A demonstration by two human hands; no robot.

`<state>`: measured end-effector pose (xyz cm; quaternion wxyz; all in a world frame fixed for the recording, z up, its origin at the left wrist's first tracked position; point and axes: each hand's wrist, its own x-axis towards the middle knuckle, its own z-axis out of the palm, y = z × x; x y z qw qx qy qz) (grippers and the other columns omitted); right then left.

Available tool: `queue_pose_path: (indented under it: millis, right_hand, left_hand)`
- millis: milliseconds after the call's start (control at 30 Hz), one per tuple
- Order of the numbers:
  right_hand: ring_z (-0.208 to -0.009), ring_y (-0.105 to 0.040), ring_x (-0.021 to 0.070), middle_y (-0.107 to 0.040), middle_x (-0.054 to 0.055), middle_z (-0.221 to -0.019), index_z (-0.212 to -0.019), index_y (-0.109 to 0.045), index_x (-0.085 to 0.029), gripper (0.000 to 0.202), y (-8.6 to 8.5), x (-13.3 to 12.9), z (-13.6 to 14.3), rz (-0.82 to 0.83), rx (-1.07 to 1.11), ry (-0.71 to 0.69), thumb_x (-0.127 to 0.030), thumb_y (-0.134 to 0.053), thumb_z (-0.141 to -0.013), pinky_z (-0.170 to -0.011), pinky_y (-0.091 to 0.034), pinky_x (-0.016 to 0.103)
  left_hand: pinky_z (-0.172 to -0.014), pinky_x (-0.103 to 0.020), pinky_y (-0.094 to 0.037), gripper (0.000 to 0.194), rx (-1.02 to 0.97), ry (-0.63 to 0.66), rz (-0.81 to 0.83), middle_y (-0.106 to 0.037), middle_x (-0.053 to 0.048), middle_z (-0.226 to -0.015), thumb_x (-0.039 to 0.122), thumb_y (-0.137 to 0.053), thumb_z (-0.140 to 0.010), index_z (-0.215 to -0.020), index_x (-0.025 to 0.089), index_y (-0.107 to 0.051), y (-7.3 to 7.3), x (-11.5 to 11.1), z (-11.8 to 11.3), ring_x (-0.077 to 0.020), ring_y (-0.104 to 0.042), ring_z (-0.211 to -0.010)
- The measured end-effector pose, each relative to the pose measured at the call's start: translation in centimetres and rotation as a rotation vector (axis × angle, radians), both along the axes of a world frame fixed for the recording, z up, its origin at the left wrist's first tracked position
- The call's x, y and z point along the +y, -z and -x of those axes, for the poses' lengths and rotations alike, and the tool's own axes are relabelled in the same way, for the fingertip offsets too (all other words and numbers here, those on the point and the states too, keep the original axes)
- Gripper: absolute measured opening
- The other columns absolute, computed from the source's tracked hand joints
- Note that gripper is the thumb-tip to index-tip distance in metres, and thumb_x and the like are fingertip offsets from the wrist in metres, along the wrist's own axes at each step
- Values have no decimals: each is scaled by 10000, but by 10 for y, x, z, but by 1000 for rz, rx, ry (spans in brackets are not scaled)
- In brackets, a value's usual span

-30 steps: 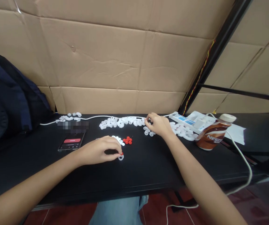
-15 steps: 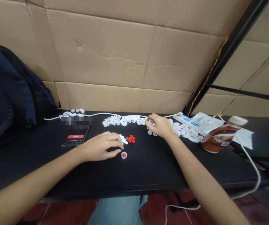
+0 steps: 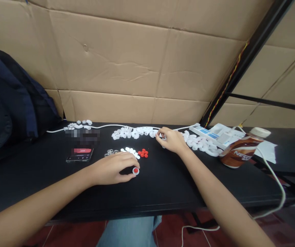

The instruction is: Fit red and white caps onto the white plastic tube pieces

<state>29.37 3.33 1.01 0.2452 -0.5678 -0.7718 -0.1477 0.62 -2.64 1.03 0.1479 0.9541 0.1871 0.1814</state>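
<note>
A small white cap with a red centre sits on the black table, between the thumb and fingertips of my left hand, which is closed around it. Behind that hand lie several grey rings, white discs and red pieces. Over at the right, my right hand is curled at the edge of a row of translucent white caps. Its thumb and index finger come close together, and whatever is between them is too small to make out.
A phone lies at the left, near a dark backpack. More white pieces rest by a white cable. On the right are a brown bottle, a white-and-blue box and a cable hanging over the table edge.
My left hand has moved slightly down and closed on the cap with the red centre, uncovering the grey rings and more white discs. My right hand has shifted a little left and down.
</note>
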Motion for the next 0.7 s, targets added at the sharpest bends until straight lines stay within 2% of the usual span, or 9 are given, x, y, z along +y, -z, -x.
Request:
queue_pose_path:
  millis: [200,433,700]
  right_hand:
    - [-636,-578,144,-654,6,-781,-796,-618,-224,187,0,-1,1,18,33,-10,-339,-480,-850,-534,-314,255]
    - [-643,-578,141,-651,7,-770,-806,-630,-223,183,0,-1,2,49,66,-25,-328,-486,-845,-552,-340,253]
    - [-634,-569,139,-646,-7,-743,-793,-627,-225,174,0,-2,3,72,100,-28,-337,-503,-844,-550,-334,249]
  left_hand:
    - [-913,-298,-462,187,0,14,-44,-628,-40,-1088,177,-504,-938,-1100,218,-588,2,1,0,-163,-588,-1010]
    - [-917,-314,-467,251,46,-17,-139,-612,-50,-1146,190,-443,-977,-1174,222,-595,7,7,1,-172,-588,-1027]
    - [-949,-325,-458,237,7,-99,56,-656,-18,-1147,280,-548,-928,-1157,250,-602,5,3,0,-179,-607,-1052]
